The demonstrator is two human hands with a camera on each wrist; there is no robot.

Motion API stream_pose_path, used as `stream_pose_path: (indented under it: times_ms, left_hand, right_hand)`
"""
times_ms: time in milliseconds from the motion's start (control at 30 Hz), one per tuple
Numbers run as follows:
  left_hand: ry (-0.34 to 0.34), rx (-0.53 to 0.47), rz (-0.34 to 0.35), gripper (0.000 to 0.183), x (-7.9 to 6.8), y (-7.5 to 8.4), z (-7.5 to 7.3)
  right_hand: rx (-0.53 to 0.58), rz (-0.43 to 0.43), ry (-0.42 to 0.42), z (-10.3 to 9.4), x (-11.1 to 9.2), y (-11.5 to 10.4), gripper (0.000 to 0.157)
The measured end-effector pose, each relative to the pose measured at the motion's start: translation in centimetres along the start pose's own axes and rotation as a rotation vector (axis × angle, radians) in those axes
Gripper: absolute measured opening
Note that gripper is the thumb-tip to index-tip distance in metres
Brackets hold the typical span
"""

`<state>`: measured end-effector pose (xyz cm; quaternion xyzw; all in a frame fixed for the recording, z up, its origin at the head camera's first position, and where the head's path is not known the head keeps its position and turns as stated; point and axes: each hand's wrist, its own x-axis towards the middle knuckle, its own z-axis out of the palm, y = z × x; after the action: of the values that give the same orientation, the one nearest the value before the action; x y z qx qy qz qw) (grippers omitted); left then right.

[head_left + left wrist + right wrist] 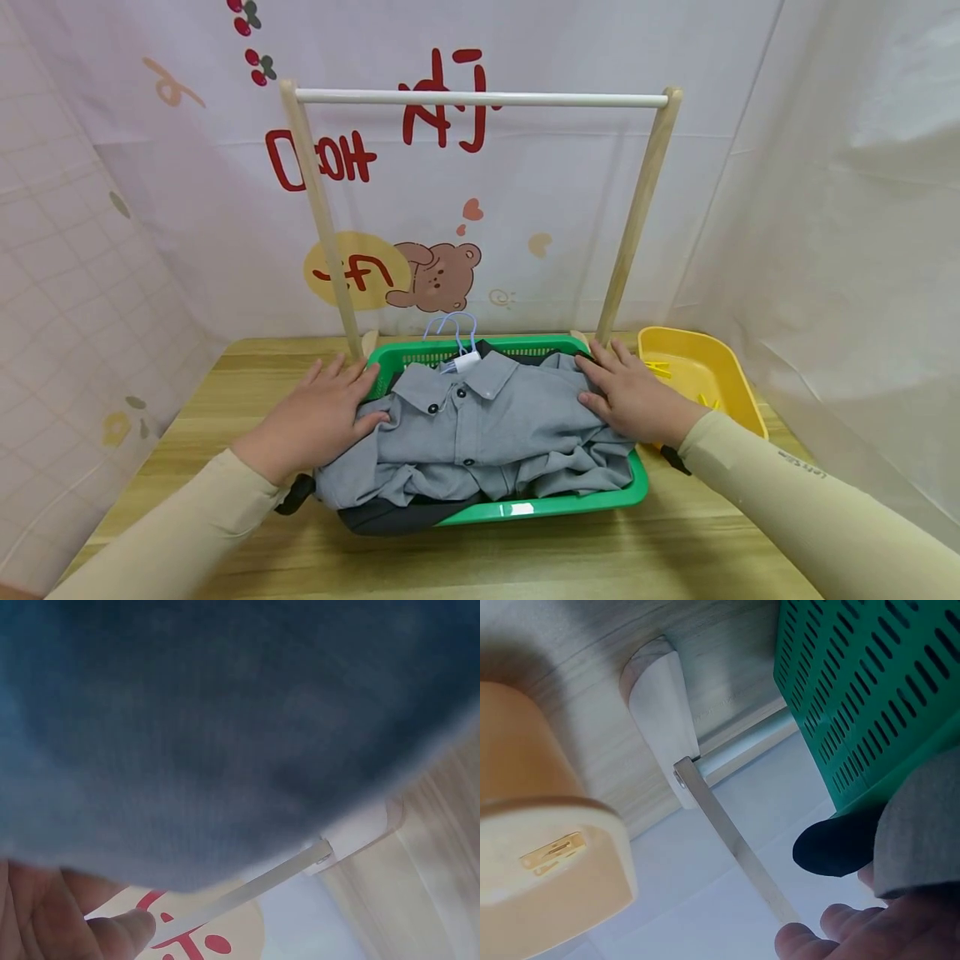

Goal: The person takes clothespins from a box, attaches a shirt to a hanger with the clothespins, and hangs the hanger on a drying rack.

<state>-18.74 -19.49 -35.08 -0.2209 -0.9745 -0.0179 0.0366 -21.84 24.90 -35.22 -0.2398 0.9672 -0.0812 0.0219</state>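
Grey cloth, a button-front shirt (pixel 491 421), lies collar up at the centre of the frame, with a bare hand at each side. The left grip (pixel 311 417) is released: fingers spread near the basket's left edge, thumb resting on the shirt. The right grip (pixel 633 390) is likewise released, its fingers spread flat over the shirt's right side. Neither appears to pinch the fabric, though the left wrist view is mostly blurred cloth.

To handle the shirt well, both hands would best take matching points at the shoulders, gather only the top layer, and rise evenly, so that the collar stays straight. Care seems wise around the pale blue hanger hooks (pixel 475 329) standing just behind the collar, as cloth could catch on them.

Under the shirt is a green plastic basket (pixel 581 502); dark fabric (pixel 397 518) spills over its front rim, at the lower left. Right of the basket, near the right hand, a yellow tray (pixel 697 354) holds small yellow clips (pixel 660 367). Behind the basket, a wooden rack with a bare white rod (pixel 540 99) spans the upper middle. All stand on a wood-grain worktop (pixel 247 375). White printed curtain (pixel 562 183), decorated with a cartoon bear, fills the background.
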Motion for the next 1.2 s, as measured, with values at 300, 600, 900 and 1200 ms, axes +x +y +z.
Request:
stream_pose_path:
  times_ms: [300,600,900,1200]
  left_hand:
    - [0.032,0.069,0.001,0.068,0.27,-0.18,0.14]
    - [0.017,0.087,0.000,0.066,0.58,-0.12,0.39]
    - [0.032,0.106,0.008,0.064,0.51,0.23,0.23]
    - [0.118,0.199,0.050,0.058,0.37,0.26,0.24]
  right_hand:
    - [-0.012,0.010,-0.011,0.43,-0.25,-0.32,0.064]
    - [-0.038,0.023,0.007,0.67,-0.34,-0.66,0.059]
    - [-0.082,0.037,0.016,0.74,-0.34,-0.86,0.057]
    - [-0.127,-0.004,0.109,0.90,-0.18,-0.97,0.046]
